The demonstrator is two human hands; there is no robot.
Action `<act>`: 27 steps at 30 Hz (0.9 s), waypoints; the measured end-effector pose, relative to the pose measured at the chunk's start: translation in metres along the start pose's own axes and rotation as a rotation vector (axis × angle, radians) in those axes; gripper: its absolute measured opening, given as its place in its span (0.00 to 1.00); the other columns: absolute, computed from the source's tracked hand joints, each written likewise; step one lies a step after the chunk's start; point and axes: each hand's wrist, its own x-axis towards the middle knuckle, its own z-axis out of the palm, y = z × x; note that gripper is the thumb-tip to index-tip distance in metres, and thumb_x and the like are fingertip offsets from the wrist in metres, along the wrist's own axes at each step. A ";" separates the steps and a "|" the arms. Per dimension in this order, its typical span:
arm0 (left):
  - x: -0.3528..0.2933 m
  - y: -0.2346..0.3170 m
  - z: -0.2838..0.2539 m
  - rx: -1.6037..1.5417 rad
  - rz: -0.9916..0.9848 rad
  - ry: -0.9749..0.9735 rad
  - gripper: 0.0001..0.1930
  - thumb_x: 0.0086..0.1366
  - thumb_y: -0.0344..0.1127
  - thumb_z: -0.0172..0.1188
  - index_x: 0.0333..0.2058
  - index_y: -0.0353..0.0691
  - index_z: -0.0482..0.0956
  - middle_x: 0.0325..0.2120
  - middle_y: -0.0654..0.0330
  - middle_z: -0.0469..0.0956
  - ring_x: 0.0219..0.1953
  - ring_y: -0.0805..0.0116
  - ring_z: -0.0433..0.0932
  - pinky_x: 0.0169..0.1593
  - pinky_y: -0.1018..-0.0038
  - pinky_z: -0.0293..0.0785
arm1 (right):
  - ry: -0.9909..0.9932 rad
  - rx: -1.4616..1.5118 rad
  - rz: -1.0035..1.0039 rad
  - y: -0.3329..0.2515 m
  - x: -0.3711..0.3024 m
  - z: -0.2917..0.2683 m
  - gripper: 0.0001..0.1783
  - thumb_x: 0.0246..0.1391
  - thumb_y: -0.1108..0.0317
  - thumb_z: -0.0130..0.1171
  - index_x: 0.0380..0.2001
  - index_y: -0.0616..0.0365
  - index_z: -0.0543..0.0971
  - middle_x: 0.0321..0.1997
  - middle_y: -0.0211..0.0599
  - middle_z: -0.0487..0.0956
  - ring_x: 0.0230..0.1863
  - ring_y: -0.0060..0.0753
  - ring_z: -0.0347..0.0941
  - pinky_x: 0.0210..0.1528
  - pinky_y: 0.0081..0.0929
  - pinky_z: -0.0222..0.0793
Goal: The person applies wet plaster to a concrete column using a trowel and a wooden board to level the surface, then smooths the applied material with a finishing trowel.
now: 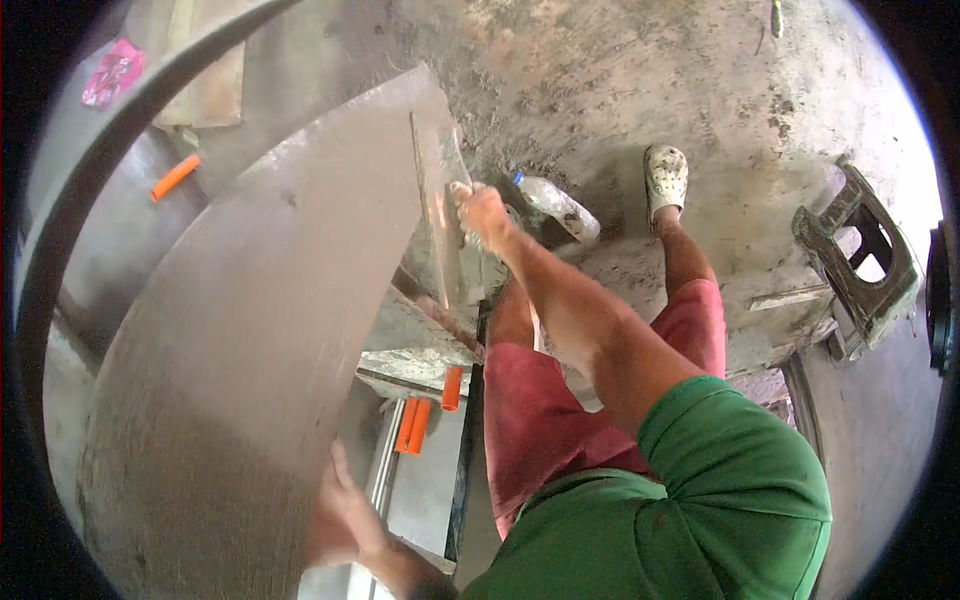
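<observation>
My right hand [486, 218] is closed round the handle of a plastering trowel [440, 225]. Its long metal blade lies along the right edge of a large grey, smoothly plastered surface [250, 270] with a curved outer rim. Lower down, my left hand [345, 515] is beside the same surface's lower right edge. Its fingers are spread and somewhat blurred, with nothing seen in them; whether it touches the edge I cannot tell.
Short orange pipe pieces [413, 426] lie below the surface, and another orange pipe [175, 178] is at left. A plastic bottle [560, 208] lies on the dirty floor near my clog [667, 180]. A grimy stool-like object [868, 250] stands right; a pink plastic bag [113, 73] lies far left.
</observation>
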 end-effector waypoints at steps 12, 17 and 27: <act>-0.001 -0.010 -0.006 -0.626 -0.233 0.074 0.28 0.71 0.47 0.42 0.56 0.25 0.68 0.55 0.48 0.72 0.57 0.61 0.69 0.66 0.67 0.54 | 0.280 0.328 0.120 0.083 0.010 -0.072 0.17 0.60 0.54 0.54 0.32 0.58 0.78 0.22 0.29 0.73 0.20 0.28 0.69 0.22 0.31 0.66; 0.005 -0.022 0.001 -1.057 0.010 -0.254 0.26 0.69 0.36 0.39 0.59 0.22 0.61 0.61 0.43 0.62 0.65 0.54 0.58 0.71 0.54 0.42 | 0.342 0.299 0.135 0.074 0.006 -0.049 0.20 0.60 0.50 0.55 0.34 0.59 0.77 0.23 0.29 0.72 0.22 0.28 0.66 0.26 0.35 0.67; 0.007 -0.024 -0.002 -0.718 0.053 -0.152 0.24 0.70 0.37 0.37 0.61 0.31 0.61 0.63 0.50 0.60 0.67 0.61 0.55 0.72 0.50 0.32 | 0.170 0.430 0.349 0.054 0.004 -0.030 0.37 0.57 0.43 0.54 0.60 0.60 0.67 0.70 0.52 0.57 0.70 0.49 0.50 0.64 0.57 0.48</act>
